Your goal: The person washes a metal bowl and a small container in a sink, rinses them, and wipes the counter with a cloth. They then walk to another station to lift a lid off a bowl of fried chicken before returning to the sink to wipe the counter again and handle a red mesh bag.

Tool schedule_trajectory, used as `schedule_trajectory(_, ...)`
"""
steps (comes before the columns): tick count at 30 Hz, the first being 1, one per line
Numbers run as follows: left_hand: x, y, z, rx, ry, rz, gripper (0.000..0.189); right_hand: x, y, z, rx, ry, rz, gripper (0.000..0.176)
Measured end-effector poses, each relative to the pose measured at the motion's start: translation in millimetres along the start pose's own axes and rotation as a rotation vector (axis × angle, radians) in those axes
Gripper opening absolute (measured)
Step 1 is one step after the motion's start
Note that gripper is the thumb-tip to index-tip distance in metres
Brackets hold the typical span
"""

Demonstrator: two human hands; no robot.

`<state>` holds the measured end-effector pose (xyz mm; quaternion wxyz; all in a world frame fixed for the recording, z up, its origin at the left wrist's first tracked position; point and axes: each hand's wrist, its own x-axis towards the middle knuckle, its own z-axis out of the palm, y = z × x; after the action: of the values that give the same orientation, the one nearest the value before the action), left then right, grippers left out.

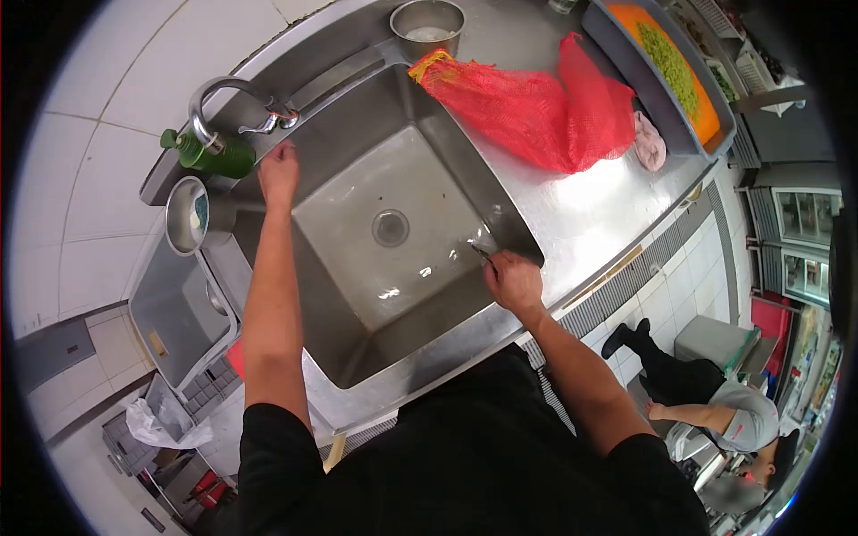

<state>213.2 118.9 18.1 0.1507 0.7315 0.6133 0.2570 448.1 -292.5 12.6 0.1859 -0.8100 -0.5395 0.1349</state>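
A metal sink (349, 219) with shallow water over its drain lies between my hands. My left hand (279, 175) is closed near the sink's back left edge, just below the chrome faucet (211, 103) and beside a green bottle (214, 154); what it holds, if anything, is hidden. At the sink's right front edge my right hand (516, 282) is closed around a thin dark tool (483, 254), its tip pointing into the basin. A red mesh bag (545, 112) lies on the metal counter right of the sink.
Metal bowls stand behind the sink (427, 25) and at its left (186, 216). A grey tray (715, 147) with chopped green food is at the upper right. An empty grey bin (183, 313) sits at left. Another person (746, 415) is at the lower right.
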Motion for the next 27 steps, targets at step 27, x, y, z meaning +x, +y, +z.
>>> schedule_trajectory(27,2,21,-112,-1.034,-0.724,-0.484,0.053,-2,6,3,0.054,0.070,0.020,0.015)
